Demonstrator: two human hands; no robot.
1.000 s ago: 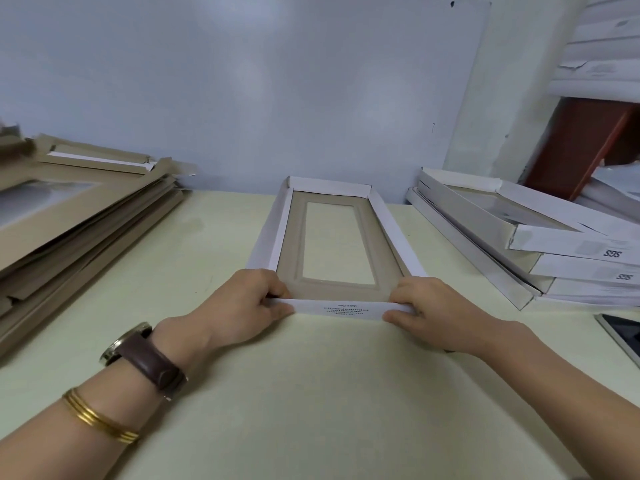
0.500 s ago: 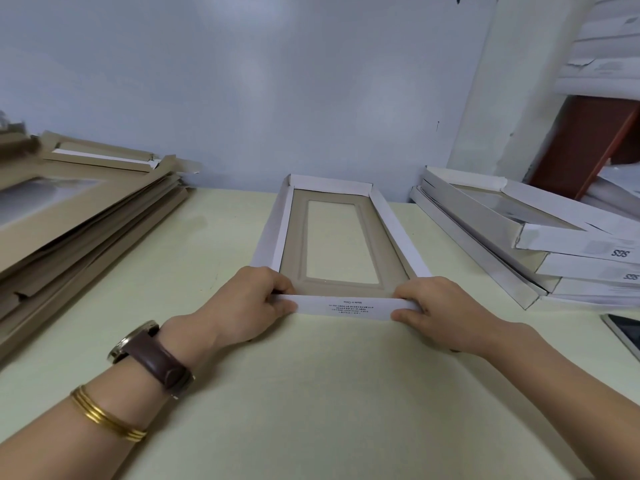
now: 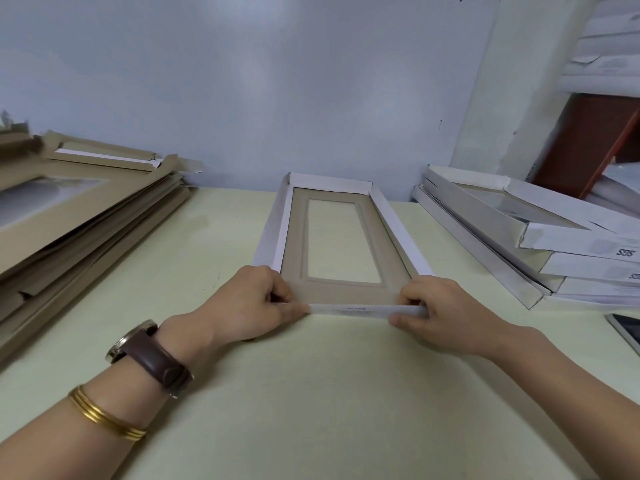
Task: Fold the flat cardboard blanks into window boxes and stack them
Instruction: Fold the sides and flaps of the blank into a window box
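Brown leather watch, gold bangles on left wrist; bare forearms.

Left hand and right hand pinch opposite ends of a box's near flap.
Both hands are curled, with the thumbs on the flap's outer face and the fingers tucked over its top edge. The bare forearms reach forward and angle inward. The left wrist carries a brown-strapped watch and gold bangles.

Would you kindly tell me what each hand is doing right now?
Left hand: pinching the near flap of the window box, left end.
Right hand: pinching the same flap, right end.
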